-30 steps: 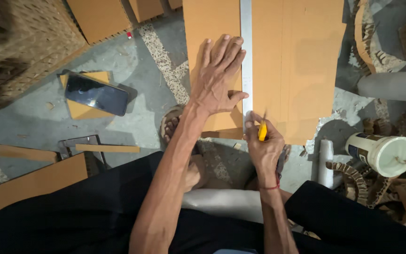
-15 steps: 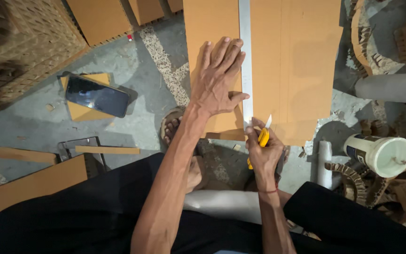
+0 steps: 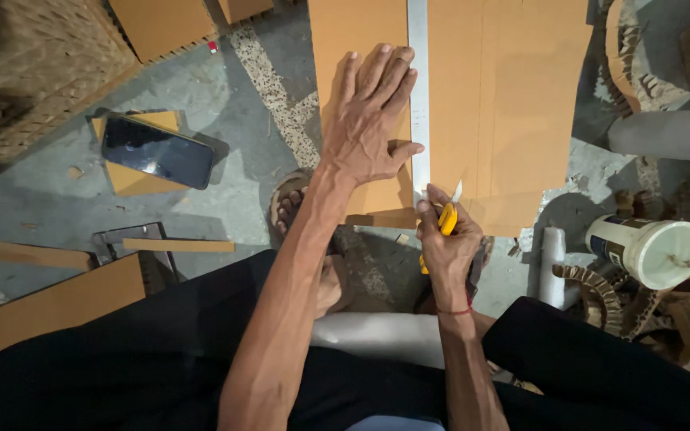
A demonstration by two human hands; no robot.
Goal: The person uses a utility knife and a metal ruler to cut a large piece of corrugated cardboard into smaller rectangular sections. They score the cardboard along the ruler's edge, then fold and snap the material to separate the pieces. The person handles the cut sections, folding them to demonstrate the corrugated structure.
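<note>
My left hand [image 3: 369,120] lies flat, fingers spread, pressing on a brown cardboard sheet [image 3: 513,96] and the edge of a long metal ruler [image 3: 418,72] that runs up the sheet. My right hand [image 3: 445,239] grips a yellow utility knife [image 3: 445,219] at the near end of the ruler, at the cardboard's near edge. The blade tip points up beside the ruler's right side.
A dark phone [image 3: 157,152] rests on a small cardboard piece on the concrete floor at left. Cardboard strips [image 3: 177,245] and a larger board [image 3: 49,307] lie near my left leg. A white tub [image 3: 648,249] and a pale tube [image 3: 551,263] sit at right.
My right hand has drawn the knife back toward me to the cardboard's near edge, with the blade now lifted clear. My left hand stays pressed in place.
</note>
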